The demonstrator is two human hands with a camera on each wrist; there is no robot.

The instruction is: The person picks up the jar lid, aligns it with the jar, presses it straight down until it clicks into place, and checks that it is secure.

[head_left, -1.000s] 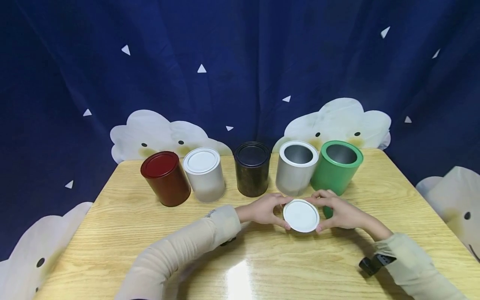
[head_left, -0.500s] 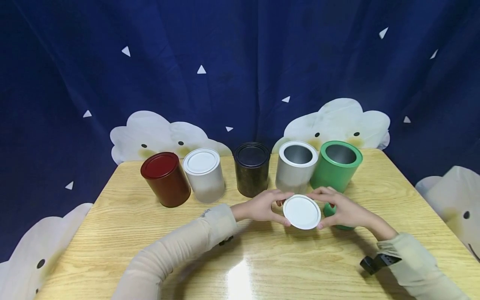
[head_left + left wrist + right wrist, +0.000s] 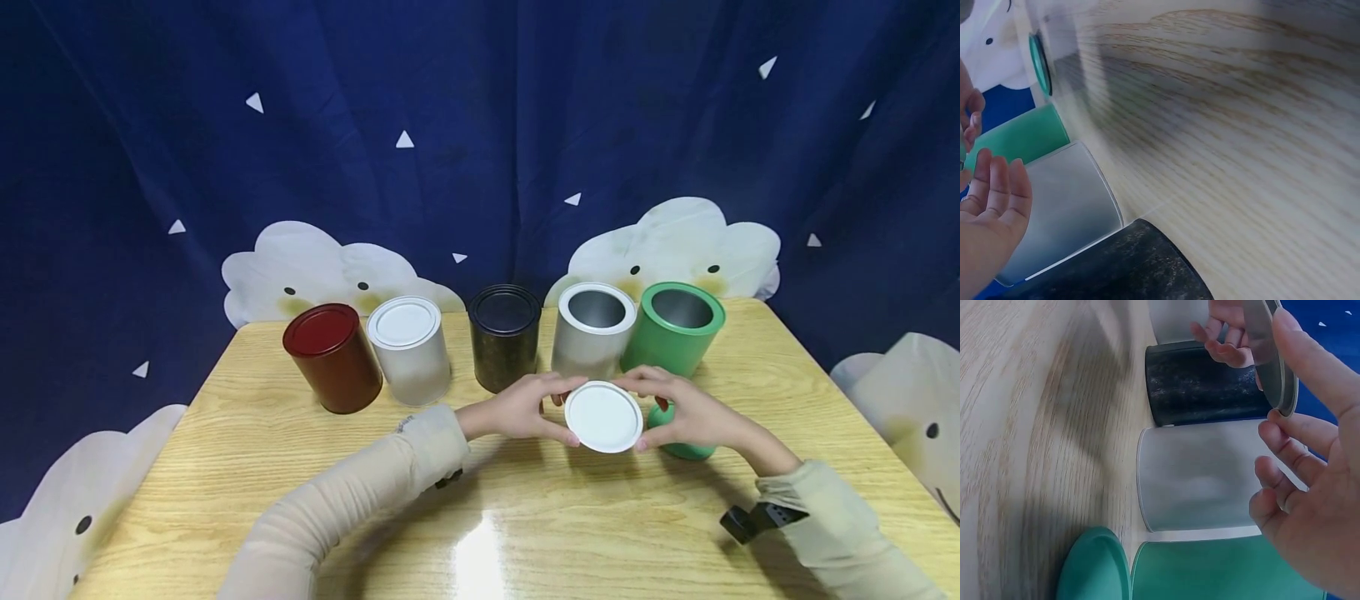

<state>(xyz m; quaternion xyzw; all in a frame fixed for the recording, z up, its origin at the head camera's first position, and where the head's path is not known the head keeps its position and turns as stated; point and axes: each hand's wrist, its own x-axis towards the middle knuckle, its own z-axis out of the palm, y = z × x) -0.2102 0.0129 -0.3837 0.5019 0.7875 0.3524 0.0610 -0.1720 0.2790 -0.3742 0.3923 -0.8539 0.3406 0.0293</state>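
A round white lid [image 3: 603,417] is held above the table between both hands. My left hand [image 3: 525,407] pinches its left edge with thumb and fingers; my right hand [image 3: 693,412] pinches the right edge. In the right wrist view the lid [image 3: 1270,359] stands edge-on, with the right hand [image 3: 1316,444] gripping its rim. Just behind the lid stands a white can [image 3: 588,346] with an open top. Beside it is a green can [image 3: 667,337], also open. A green lid [image 3: 686,451] lies on the table, partly hidden by my right hand.
To the left, a black can [image 3: 506,350], a second white can [image 3: 411,362] and a dark red can [image 3: 333,367] stand with lids on, in a row along the back of the wooden table [image 3: 247,450]. A blue curtain [image 3: 480,125] hangs behind.
Both hands have raised the white lid slightly and moved it a little toward the cans. More of the green lid shows under the right hand. The cans have not moved.
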